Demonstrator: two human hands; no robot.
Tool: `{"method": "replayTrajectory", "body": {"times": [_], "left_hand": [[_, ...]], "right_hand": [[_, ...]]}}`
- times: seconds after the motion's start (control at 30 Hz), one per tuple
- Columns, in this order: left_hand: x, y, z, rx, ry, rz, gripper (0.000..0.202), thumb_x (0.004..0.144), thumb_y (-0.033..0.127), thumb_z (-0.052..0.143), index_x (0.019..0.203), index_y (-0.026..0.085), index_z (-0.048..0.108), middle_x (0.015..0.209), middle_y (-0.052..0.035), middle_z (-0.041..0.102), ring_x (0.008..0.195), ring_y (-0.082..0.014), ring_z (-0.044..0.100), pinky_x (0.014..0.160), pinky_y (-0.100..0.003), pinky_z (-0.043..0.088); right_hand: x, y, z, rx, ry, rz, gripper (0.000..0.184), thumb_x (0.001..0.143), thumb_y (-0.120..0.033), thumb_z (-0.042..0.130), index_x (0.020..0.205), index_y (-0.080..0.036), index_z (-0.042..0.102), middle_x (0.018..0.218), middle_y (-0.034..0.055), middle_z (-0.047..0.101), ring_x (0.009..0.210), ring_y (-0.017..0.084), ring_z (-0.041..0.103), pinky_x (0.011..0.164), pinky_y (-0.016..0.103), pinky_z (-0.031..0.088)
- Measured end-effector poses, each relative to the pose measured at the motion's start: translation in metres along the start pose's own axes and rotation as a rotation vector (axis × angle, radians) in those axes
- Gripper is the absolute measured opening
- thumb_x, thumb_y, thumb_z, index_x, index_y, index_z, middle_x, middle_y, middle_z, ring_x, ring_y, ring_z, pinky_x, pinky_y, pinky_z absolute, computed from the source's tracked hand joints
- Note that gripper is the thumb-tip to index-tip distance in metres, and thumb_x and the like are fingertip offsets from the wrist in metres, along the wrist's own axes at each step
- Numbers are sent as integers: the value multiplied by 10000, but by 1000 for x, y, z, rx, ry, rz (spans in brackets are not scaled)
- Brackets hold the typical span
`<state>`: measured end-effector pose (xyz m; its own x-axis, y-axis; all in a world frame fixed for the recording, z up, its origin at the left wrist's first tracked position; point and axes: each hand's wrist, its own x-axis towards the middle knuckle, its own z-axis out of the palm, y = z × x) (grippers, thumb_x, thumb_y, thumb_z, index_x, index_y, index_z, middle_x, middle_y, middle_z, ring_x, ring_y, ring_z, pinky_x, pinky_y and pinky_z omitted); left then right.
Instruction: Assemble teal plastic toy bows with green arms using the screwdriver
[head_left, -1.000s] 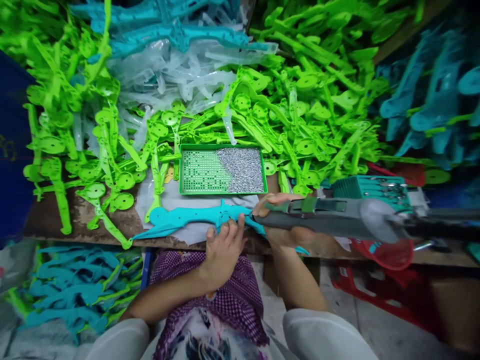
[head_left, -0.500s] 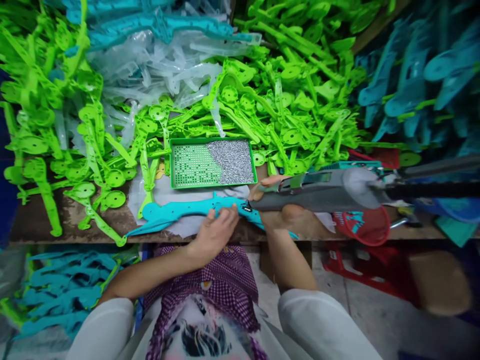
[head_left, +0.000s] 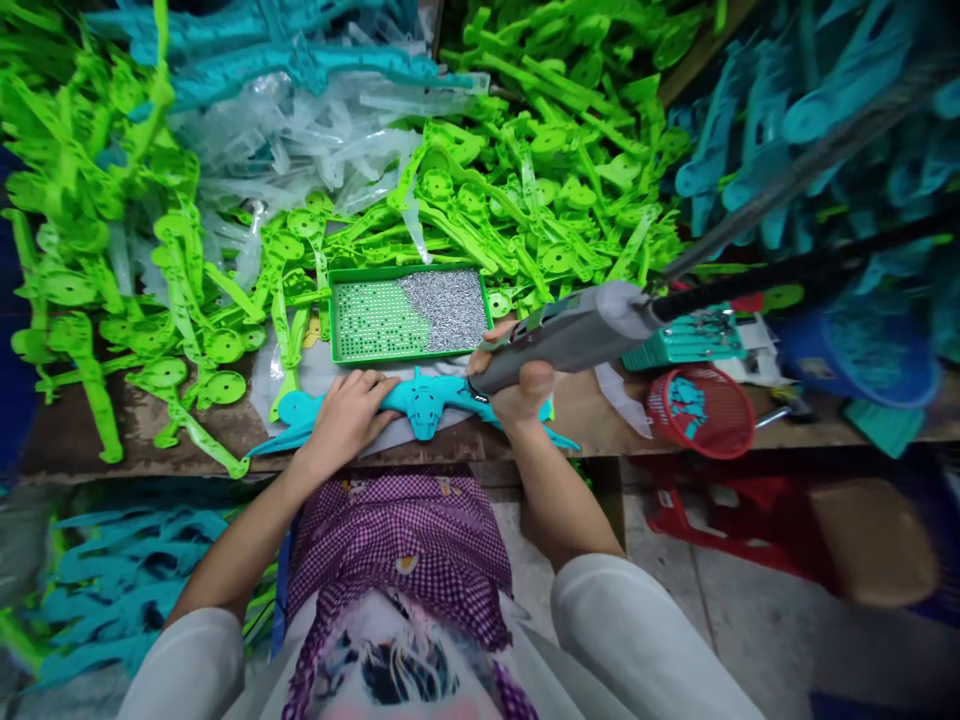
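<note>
Blue plastic part [head_left: 424, 408] lies along tabletop [head_left: 581, 408] edge. Hands apart: left hand [head_left: 343, 418] clamped over it, apparently steadying; right hand [head_left: 517, 404] wrapped around grey power screwdriver [head_left: 574, 335], tip at part. Tray [head_left: 390, 357] behind, presumably for easy reach.

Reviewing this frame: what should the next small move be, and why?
Perhaps a light press with the left hand to steady the blue part: that hand lies over its left portion, while the right hand holds the gray tool with its working end at the part.
</note>
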<state>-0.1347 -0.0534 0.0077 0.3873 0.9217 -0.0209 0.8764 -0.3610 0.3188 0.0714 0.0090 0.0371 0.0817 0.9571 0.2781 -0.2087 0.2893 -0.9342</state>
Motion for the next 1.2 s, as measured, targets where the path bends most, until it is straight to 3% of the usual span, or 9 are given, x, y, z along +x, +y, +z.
{"method": "replayTrajectory", "body": {"times": [0.2, 0.43, 0.6, 0.73, 0.9, 1.03, 1.2], "left_hand": [[6, -2, -2, -35, -11, -27, 415, 844, 348, 678, 1231, 216, 607, 1083, -66, 628, 987, -248, 535, 825, -355, 418], [17, -15, -6, -144, -123, 39, 458, 807, 389, 716, 1217, 204, 634, 1037, -69, 634, 979, -240, 559, 845, -339, 451], [16, -18, -3, -173, -102, 30, 485, 798, 386, 725, 1234, 197, 631, 1083, -84, 631, 1009, -254, 560, 889, -369, 461], [17, -18, -5, -201, -116, 11, 485, 788, 367, 739, 1234, 206, 634, 1094, -81, 634, 1026, -249, 574, 908, -372, 468], [17, -17, -8, -228, -112, 16, 472, 800, 385, 724, 1234, 227, 629, 1084, -71, 635, 1009, -239, 588, 889, -374, 478], [16, -14, -12, -231, -108, -4, 465, 826, 395, 691, 1254, 230, 614, 1056, -68, 627, 990, -242, 590, 860, -372, 480], [17, -15, -12, -214, -109, 31, 436, 837, 412, 673, 1227, 226, 612, 1048, -61, 625, 979, -237, 592, 848, -358, 475]], "right_hand": [[-1, -1, 0, 49, 5, -36, 571, 625, -794, 561, 795, -249, 566, 496, -61, 468, 383, 109, 471, 367, 279, 360], [0, 9, -4, 119, -74, -77, 454, 695, -687, 618, 782, -242, 601, 486, -52, 516, 399, 119, 512, 375, 268, 389], [-5, 19, -8, 83, -144, -14, 507, 652, -740, 617, 695, -237, 564, 502, -38, 509, 439, 123, 519, 425, 287, 444], [-3, 12, -5, -10, -160, 48, 635, 587, -837, 563, 759, -226, 575, 590, -6, 543, 492, 140, 540, 483, 328, 492], [22, 0, 18, -180, -42, -91, 614, 693, -796, 526, 880, -218, 616, 635, -19, 503, 561, 130, 515, 533, 309, 455], [46, -4, 36, -458, -139, -162, 547, 779, -707, 535, 949, -195, 624, 678, -23, 535, 611, 117, 480, 597, 287, 406], [51, -23, 40, -611, -238, -203, 583, 881, -658, 428, 1197, -185, 554, 892, 37, 641, 784, 171, 573, 687, 309, 443]]}}
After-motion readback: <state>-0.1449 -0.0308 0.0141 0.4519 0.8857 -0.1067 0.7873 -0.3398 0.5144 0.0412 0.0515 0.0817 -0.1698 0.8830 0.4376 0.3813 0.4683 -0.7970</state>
